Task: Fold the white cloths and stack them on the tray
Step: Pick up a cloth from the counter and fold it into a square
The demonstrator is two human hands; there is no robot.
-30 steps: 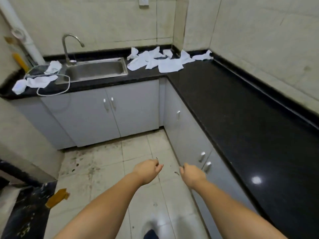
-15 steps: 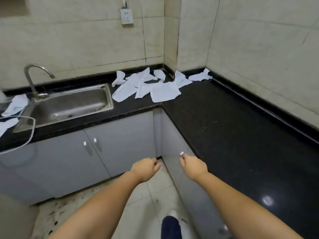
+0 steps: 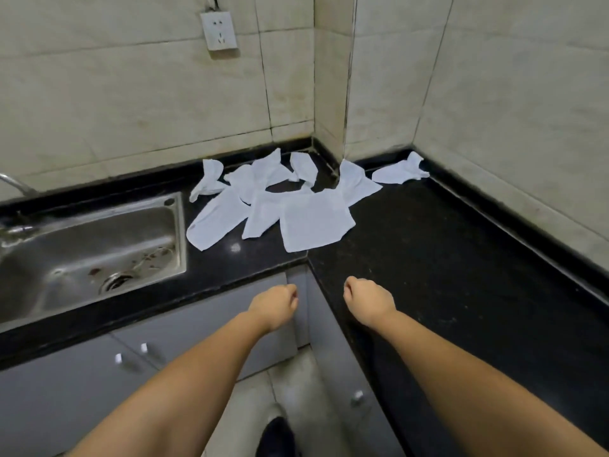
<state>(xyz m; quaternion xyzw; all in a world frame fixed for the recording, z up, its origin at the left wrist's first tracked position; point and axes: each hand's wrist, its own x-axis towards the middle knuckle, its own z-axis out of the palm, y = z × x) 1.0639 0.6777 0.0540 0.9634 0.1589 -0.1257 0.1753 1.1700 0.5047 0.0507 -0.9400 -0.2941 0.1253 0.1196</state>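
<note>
At 12 o'clock, in the corner of the black speckled stone counter [image 3: 445, 258], a loose heap of crumpled white cloths [image 3: 280, 199] overlaps; one flat square white cloth [image 3: 314, 219] lies nearest the edge, one stray cloth [image 3: 400, 171] apart at 1 o'clock. Stainless steel sink [image 3: 89, 249] at 9 o'clock. Left hand [image 3: 273, 306] and right hand [image 3: 369, 303] hang short of the counter edge, fingers curled under, holding nothing; fingertips hidden, so can't tell how tight. No tray in view. Risks: grabbing the heap drags several overlapping cloths at once; a tug leftward could drop one into the dirty sink; the stack has no visible landing spot.
</note>
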